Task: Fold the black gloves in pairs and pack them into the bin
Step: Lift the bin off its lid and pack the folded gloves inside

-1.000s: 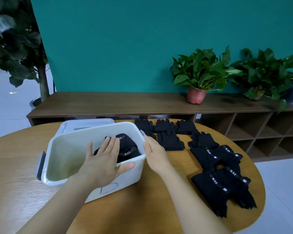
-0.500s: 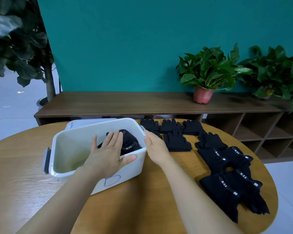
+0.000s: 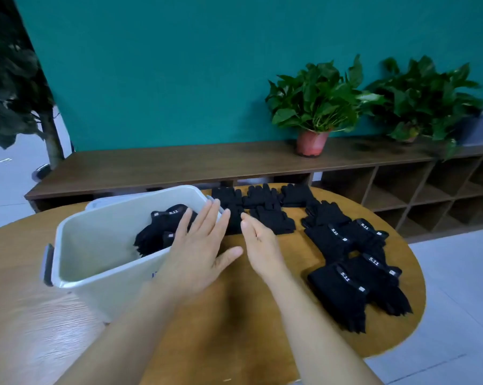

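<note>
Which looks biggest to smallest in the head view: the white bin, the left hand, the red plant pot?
1. white bin, clearly largest.
2. left hand, enlarged by nearness to the camera.
3. red plant pot, smallest, but it stands far back on the shelf.

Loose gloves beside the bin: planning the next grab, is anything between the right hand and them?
Nothing visible. The open right hand is at the nearest loose gloves; the left hand hovers beside it by the bin, out of the way.
</note>
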`<state>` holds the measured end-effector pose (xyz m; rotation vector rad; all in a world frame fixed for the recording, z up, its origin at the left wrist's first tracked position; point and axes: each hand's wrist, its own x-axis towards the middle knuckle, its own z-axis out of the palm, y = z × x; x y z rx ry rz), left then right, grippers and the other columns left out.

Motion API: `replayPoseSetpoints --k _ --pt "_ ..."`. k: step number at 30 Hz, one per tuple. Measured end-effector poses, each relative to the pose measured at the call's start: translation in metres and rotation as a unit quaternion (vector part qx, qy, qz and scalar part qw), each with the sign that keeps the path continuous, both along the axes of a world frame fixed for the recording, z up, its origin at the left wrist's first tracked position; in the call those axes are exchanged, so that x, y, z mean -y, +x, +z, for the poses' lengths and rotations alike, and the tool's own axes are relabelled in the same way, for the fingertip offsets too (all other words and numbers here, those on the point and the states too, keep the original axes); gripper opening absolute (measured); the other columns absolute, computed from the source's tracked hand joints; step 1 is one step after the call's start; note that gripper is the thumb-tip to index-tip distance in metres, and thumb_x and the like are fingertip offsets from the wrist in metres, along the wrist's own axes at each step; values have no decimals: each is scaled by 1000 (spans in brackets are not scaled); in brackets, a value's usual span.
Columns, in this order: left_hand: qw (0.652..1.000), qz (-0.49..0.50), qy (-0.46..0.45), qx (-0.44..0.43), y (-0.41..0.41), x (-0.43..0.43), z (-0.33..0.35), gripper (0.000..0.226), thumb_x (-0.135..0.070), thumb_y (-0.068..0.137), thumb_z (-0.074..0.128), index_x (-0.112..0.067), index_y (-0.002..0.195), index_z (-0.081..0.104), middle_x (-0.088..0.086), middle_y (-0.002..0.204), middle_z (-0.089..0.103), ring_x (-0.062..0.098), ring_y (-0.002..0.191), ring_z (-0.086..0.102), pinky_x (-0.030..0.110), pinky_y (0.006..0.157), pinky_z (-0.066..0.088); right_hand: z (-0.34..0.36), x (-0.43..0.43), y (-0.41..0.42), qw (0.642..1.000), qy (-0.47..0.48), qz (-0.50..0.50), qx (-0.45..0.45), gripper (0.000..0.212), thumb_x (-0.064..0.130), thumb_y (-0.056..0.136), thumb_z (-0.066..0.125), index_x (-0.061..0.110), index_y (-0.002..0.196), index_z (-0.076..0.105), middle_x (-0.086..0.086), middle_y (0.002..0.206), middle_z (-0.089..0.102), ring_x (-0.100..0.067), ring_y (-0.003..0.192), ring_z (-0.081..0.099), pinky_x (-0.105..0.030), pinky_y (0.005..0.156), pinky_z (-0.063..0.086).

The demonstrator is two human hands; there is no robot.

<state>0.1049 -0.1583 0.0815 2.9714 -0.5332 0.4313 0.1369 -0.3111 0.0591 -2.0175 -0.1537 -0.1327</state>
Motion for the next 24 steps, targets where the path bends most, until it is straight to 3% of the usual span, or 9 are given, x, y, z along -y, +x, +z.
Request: replayPoseSetpoints --k 3,5,8,10,12,15,21,24 --pt "997 -70 -25 13 -4 39 -10 79 -66 93 2 -22 158 13 0 165 -2 11 150 -15 28 116 -22 -12 31 -24 998 27 -62 17 40 28 106 38 22 145 47 7 146 50 -2 131 43 -21 109 32" --pt "993 -110 -52 -7 -8 65 -19 69 -59 98 8 -26 158 10 -3 165 -6 8 148 -19 26 116 -22 -23 53 -40 993 30 -105 35 39 26 105 42 25 143 50 10 141 54 -4 130 45 -25 110 35" --pt "983 -164 -72 -50 -10 103 -38 57 -37 106 30 -28 159 10 -6 165 -8 6 149 -19 26 116 -18 -43 87 -59 982 -13 -170 76 37 22 102 49 24 138 56 15 126 57 -3 124 48 -27 108 40" --pt "975 -194 -74 -79 -9 126 -53 55 -27 107 34 -27 159 15 -5 166 -4 6 149 -15 24 116 -18 -57 108 -69 967 -67 -223 107 34 15 99 55 18 132 62 11 121 62 -3 118 50 -25 103 41" --pt "968 -212 -79 -110 -5 146 -66 52 -25 107 34 -26 158 20 -6 166 2 5 150 -10 23 117 -16 -72 126 -74 939 -142 -276 147 31 6 92 64 12 122 69 2 118 68 -14 115 56 -35 101 47" --pt "963 -224 -56 -140 6 169 -83 49 -28 108 31 -25 157 24 -6 166 8 5 151 -5 23 117 -14 -96 147 -75 912 -227 -314 131 34 -3 76 79 5 108 75 -7 107 74 -31 105 66 -46 90 55" --pt "952 -224 -13 -210 21 183 -100 50 -30 109 27 -25 158 20 -8 166 7 4 151 -4 27 120 -11 -118 146 -77 901 -278 -321 89 28 0 66 86 15 89 80 -3 105 75 -25 104 66 -30 75 58" --pt "950 -216 -13 -225 19 180 -103 50 -32 109 27 -28 158 18 -10 166 5 2 151 -5 33 123 -10 -122 141 -80 904 -268 -324 73 27 2 66 87 16 88 80 -2 109 74 -22 109 63 -29 72 60"
